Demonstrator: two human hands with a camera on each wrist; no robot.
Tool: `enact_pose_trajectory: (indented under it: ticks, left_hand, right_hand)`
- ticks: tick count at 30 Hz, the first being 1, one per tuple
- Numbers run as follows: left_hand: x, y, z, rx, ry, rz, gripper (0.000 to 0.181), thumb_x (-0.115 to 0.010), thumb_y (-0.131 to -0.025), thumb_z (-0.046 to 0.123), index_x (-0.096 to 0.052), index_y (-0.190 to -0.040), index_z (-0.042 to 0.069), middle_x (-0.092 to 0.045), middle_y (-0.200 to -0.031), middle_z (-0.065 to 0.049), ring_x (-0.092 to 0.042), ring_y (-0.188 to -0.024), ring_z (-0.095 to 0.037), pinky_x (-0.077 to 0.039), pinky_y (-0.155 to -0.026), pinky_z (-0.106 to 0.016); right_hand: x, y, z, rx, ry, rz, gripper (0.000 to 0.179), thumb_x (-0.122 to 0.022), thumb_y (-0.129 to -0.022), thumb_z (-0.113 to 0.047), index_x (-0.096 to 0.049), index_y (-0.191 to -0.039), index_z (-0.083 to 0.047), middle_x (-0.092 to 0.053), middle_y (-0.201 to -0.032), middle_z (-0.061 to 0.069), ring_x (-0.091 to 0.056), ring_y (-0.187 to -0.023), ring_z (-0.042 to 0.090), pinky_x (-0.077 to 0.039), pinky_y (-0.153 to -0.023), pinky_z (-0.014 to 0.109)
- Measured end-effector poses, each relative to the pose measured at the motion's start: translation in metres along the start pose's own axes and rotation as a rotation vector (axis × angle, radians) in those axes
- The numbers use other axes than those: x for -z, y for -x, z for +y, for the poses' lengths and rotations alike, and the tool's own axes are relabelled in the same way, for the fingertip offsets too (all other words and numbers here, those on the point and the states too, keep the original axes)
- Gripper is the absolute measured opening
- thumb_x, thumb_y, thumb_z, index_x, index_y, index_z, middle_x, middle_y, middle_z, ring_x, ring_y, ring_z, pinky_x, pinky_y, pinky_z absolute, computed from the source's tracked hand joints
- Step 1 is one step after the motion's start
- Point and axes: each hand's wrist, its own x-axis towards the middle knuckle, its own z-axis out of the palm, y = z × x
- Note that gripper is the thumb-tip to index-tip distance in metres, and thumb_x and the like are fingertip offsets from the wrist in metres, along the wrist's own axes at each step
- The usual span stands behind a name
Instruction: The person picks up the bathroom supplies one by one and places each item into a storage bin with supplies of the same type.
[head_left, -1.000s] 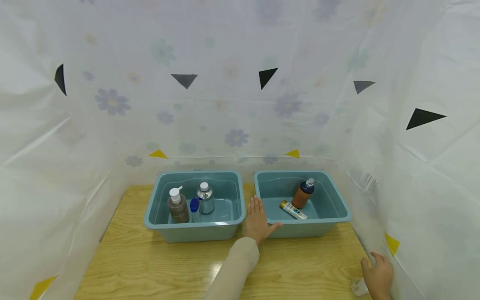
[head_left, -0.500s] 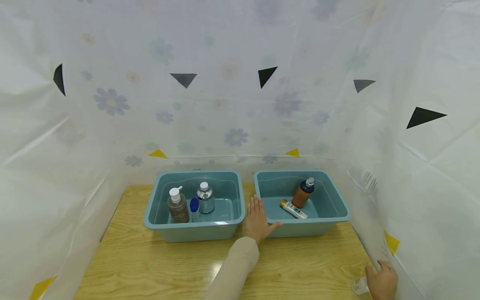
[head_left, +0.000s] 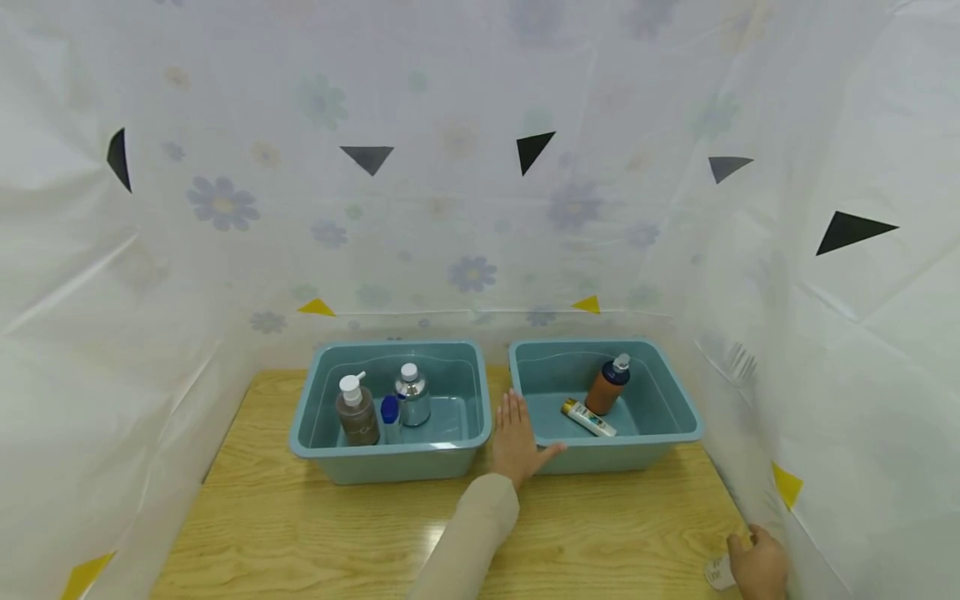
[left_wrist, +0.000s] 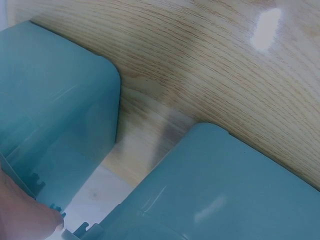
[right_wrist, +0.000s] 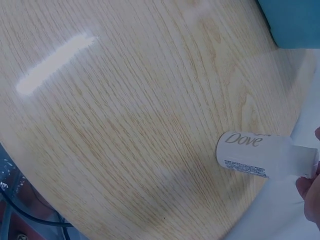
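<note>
In the head view my left hand (head_left: 515,442) lies with straight fingers over the gap between two blue-green plastic bins, thumb across the near rim of the right bin (head_left: 622,443). The left bin (head_left: 390,465) is beside the fingers. In the left wrist view only the thumb (left_wrist: 27,215) shows, at a bin's rim. At the table's right edge my right hand (head_left: 761,563) holds a small white Dove bottle (right_wrist: 255,155) by its cap (right_wrist: 305,161), with thumb and finger on either side. Part of that hand is outside the right wrist view.
In the left bin stand a brown pump bottle (head_left: 357,421), a blue-capped bottle (head_left: 390,417) and a clear white-capped bottle (head_left: 412,400). The right bin holds a brown-and-navy bottle (head_left: 607,387) and a white tube (head_left: 589,419). Patterned sheeting (head_left: 450,208) encloses the wooden table (head_left: 600,533).
My right hand has moved slightly down, its fingers drawing in from a spread pose towards the white bottle's cap. The left hand and both bins have stayed put.
</note>
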Motion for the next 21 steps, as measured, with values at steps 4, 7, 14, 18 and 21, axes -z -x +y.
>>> enact_pose_trajectory:
  ticks: [4, 7, 14, 18, 21]
  left_hand:
    - [0.0, 0.0, 0.0, 0.0, 0.007, -0.012, 0.109, -0.038, -0.077, 0.079, -0.017, -0.147, -0.003, -0.013, -0.154, -0.021, -0.013, -0.144, -0.031, -0.021, -0.116, -0.039]
    - [0.0, 0.0, -0.001, -0.001, 0.001, -0.013, 0.109, -0.037, -0.077, 0.079, -0.017, -0.147, -0.002, -0.014, -0.154, -0.021, -0.015, -0.144, -0.031, -0.022, -0.115, -0.04]
    - [-0.001, -0.001, -0.001, 0.002, 0.003, -0.013, 0.109, -0.037, -0.077, 0.08, -0.016, -0.147, -0.002, -0.013, -0.155, -0.02, -0.016, -0.143, -0.031, -0.022, -0.116, -0.039]
    - [-0.001, -0.001, 0.0, 0.002, 0.012, -0.017, 0.109, -0.037, -0.077, 0.079, -0.016, -0.147, -0.002, -0.013, -0.155, -0.02, -0.015, -0.144, -0.031, -0.02, -0.116, -0.039]
    - [-0.002, -0.001, -0.001, 0.002, 0.011, -0.015, 0.109, -0.037, -0.077, 0.079, -0.016, -0.147, -0.002, -0.013, -0.155, -0.02, -0.013, -0.144, -0.031, -0.02, -0.116, -0.039]
  right_hand:
    - [-0.003, 0.003, 0.0, -0.012, -0.022, -0.003, 0.044, -0.054, -0.08, -0.004, -0.045, -0.113, 0.024, -0.051, -0.099, 0.044, -0.05, -0.09, 0.055, -0.041, -0.08, 0.059]
    - [-0.005, 0.005, 0.002, 0.001, -0.026, 0.007, 0.044, -0.054, -0.08, -0.004, -0.047, -0.113, 0.024, -0.052, -0.098, 0.044, -0.052, -0.089, 0.055, -0.041, -0.079, 0.058]
    - [-0.009, 0.005, 0.008, 0.012, 0.012, -0.021, 0.043, -0.056, -0.079, -0.005, -0.048, -0.11, 0.024, -0.054, -0.096, 0.042, -0.053, -0.084, 0.053, -0.042, -0.077, 0.057]
    - [-0.011, 0.008, 0.009, 0.022, 0.018, -0.021, 0.041, -0.057, -0.078, -0.005, -0.05, -0.107, 0.023, -0.056, -0.091, 0.04, -0.055, -0.08, 0.051, -0.042, -0.074, 0.055]
    - [-0.013, 0.01, 0.009, 0.028, 0.024, -0.019, 0.04, -0.057, -0.077, -0.005, -0.051, -0.105, 0.023, -0.056, -0.089, 0.039, -0.054, -0.081, 0.052, -0.042, -0.074, 0.054]
